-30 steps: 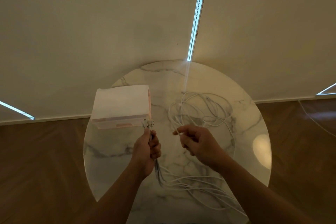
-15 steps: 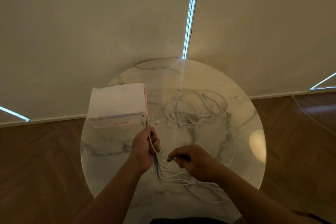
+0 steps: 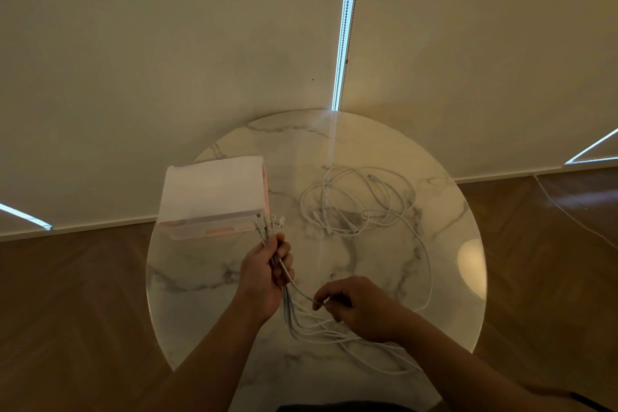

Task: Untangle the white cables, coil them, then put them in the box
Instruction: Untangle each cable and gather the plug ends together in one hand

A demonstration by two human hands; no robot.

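On a marble table, a box is set far left. White cables, judged light, limp and slippery, are piled at right. Their plug ends are clenched in the left hand, and one strand is pinched by the right hand. They are best held near the plugs.

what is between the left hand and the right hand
In the head view, one white cable strand spans the gap, from the left hand, which grips the cable bundle, to the right hand, which pinches it.

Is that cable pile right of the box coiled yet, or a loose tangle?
Loose tangle: the cable pile lies in uneven, overlapping loops on the table, outside the box.
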